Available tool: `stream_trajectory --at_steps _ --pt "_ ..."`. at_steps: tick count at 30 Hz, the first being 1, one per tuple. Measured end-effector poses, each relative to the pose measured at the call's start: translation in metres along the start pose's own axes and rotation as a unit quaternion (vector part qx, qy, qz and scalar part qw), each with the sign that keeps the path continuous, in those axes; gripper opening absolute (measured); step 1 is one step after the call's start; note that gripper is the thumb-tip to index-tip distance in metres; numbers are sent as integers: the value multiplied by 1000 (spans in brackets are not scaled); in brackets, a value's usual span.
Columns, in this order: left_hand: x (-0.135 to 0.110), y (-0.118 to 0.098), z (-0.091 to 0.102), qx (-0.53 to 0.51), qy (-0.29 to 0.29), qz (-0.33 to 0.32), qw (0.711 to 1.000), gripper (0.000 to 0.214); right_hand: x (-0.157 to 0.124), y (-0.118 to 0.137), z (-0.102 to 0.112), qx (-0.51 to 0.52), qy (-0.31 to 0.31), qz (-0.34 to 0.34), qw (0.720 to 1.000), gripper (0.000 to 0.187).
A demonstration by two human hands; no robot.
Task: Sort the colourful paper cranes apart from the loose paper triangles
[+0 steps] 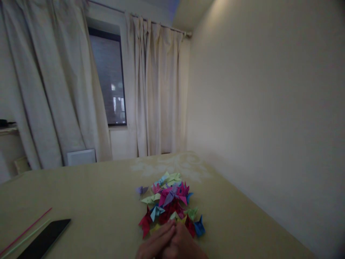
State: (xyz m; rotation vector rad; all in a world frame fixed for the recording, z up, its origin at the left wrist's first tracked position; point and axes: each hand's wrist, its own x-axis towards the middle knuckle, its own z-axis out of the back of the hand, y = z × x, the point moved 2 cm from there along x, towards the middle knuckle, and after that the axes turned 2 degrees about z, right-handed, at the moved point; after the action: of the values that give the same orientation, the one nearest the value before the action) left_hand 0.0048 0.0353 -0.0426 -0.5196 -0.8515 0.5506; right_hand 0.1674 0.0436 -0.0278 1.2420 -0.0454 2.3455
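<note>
Both hands sit at the bottom centre of the frame, pressed together. The left hand [155,244] lays its fingers over the right hand [186,246], and the fingertips meet at the near edge of a pile of folded origami pieces [170,203]. Grip state: fingers drawn close together; whether they pinch paper cannot be told, as the contact point is hidden.

The pile lies at lower centre on a pale yellow surface [102,194], close to the wall on the right. A black phone [45,239] and a pink straw [28,228] lie apart at lower left.

Assessment: any crease is best pressed flat against the surface, just short of the pile. The wrists should be kept low so that the red and blue pieces touching the fingers are not crushed.
</note>
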Motion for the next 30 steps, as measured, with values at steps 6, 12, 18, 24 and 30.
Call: stream_trajectory --at_steps 6,12,18,24,30 --pt "3 -28 15 63 -100 -36 992 51 24 12 24 -98 30 109 989 37" --pt "-6 -38 21 162 -175 59 969 27 34 -11 71 -38 -121 -141 982 10" --pt "2 -67 3 143 118 9 983 71 17 -55 81 -10 -273 -310 911 19" --pt "-3 -57 -10 109 123 114 980 73 4 -75 72 6 -265 -365 892 25" --pt "-9 -35 -15 166 116 111 973 46 4 -74 67 4 -246 -375 894 26"
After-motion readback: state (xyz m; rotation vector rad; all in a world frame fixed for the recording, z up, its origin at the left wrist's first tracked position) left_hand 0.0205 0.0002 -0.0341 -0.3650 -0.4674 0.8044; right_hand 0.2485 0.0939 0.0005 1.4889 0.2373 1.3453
